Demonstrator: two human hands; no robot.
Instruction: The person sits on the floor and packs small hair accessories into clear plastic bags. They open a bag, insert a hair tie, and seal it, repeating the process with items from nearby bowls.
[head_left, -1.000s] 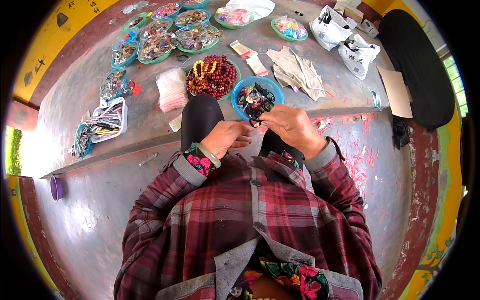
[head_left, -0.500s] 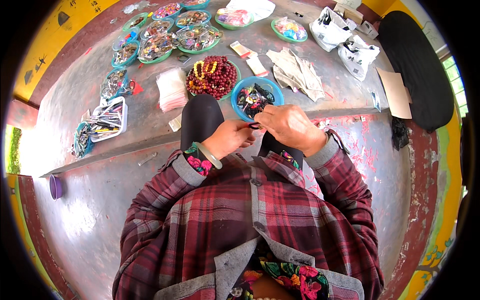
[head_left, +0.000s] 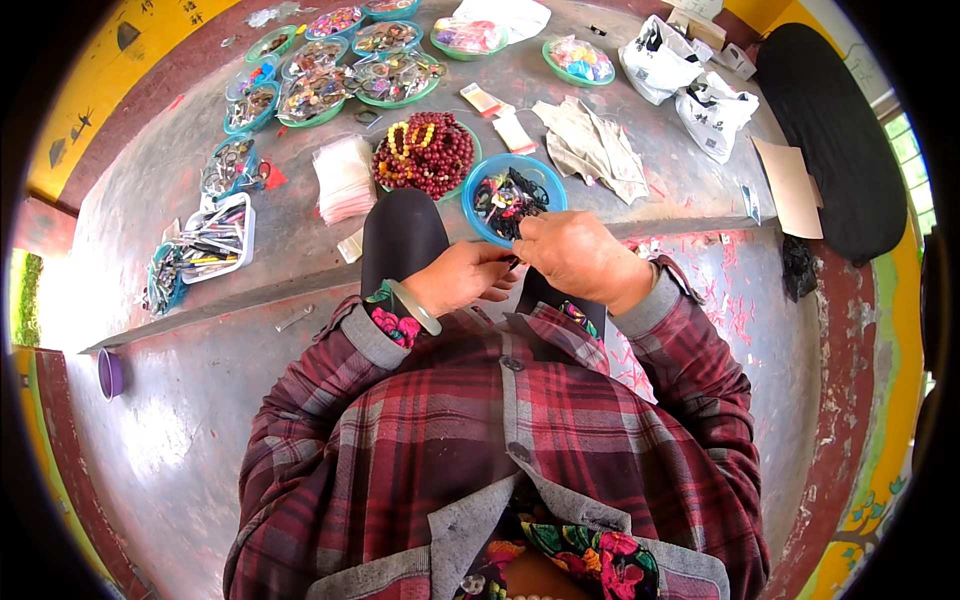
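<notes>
Here, left hand (head_left: pixel 468 282) and right hand (head_left: pixel 575 255) meet, grip pinched on small dark item (head_left: pixel 514 263).

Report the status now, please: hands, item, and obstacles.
Left hand and right hand together, pinching a small dark piece, too small to tell. Blue bowl of dark pieces just ahead. Nothing between.

Blue bowl (head_left: pixel 487 180) is sitting at the ledge edge, upright, holding a tangle of dark, multicoloured pieces. A small dark piece (head_left: pixel 513 263) is lying pinched just below the bowl's rim; kind unclear.
</notes>
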